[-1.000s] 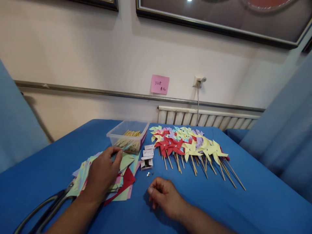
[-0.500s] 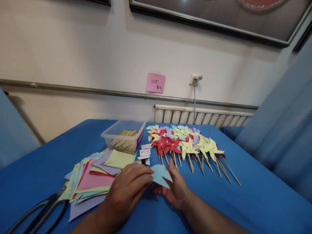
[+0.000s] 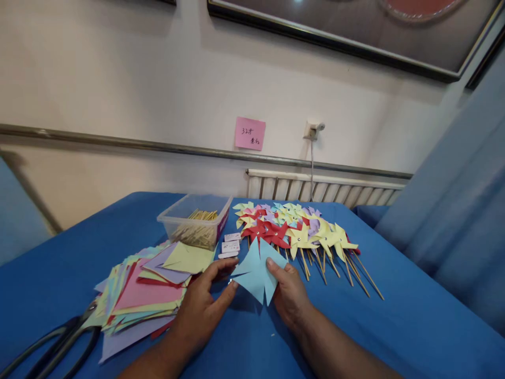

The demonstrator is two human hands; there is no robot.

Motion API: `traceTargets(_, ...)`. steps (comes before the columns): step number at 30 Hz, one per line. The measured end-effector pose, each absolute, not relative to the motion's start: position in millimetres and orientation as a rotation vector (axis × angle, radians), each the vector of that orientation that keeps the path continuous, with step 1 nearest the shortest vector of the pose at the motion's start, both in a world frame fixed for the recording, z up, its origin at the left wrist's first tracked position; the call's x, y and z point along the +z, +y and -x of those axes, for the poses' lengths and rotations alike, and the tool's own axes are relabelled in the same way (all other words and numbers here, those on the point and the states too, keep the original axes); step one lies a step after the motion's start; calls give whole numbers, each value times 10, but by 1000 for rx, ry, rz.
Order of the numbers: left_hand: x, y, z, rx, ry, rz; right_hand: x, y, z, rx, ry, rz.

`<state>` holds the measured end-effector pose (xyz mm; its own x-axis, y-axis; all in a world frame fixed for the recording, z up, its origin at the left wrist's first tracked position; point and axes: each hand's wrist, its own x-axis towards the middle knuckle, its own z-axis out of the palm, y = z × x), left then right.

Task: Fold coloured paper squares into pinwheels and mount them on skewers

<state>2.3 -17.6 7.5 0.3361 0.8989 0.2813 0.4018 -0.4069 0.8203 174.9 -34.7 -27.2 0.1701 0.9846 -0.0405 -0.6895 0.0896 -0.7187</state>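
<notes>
1. Head cam: the blue paper [image 3: 256, 271], w/ slits cut in it, is held just over the table [image 3: 394, 326], near the pinwheels [image 3: 294, 229].
2. L hand [image 3: 203, 308] pinches its left corner w/ fingers half curled. R hand [image 3: 290, 295] grips the right edge, thumb on top.
3. The paper looks light, thin & bendy, and may tear easily. Best hold it by the edges w/ a soft grip.
4. Paper pile [image 3: 145, 289] & scissors [image 3: 47, 347] lie at the left.

Left of sheet [image 3: 256, 271], paper stack [image 3: 145, 295]; behind stack, stick box [image 3: 195, 226]; right behind, pinwheels [image 3: 300, 231]
</notes>
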Motion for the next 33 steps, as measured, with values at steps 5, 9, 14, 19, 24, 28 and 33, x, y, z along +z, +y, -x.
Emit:
traceTargets(5, 36, -202, -77, 1021, 1112, -1781, -273, -354, -1738, 1330, -511, 700)
traceTargets(9, 7, -217, -86, 980, 1098, -1737, -285, -360, -1732, 1337, -495, 694)
traceTargets(14, -23, -227, -91, 983, 1059, -1669, -292, -373, -1736, 1340, -499, 680)
traceTargets(19, -4, -239, -110, 1021, 1043, -1596, -277, -371, -1736, 1315, -481, 678)
traceTargets(24, -3, -231, -121, 1047, 987, -1551, -285, -358, -1744, 1272, -476, 697)
traceTargets(28, -24, -220, -112, 1040, 974, -1541, -314, -347, -1755, 1265, -451, 719)
traceTargets(33, -11, -244, -113, 1018, 955, -1526, -318, -345, -1759, 1267, -464, 713)
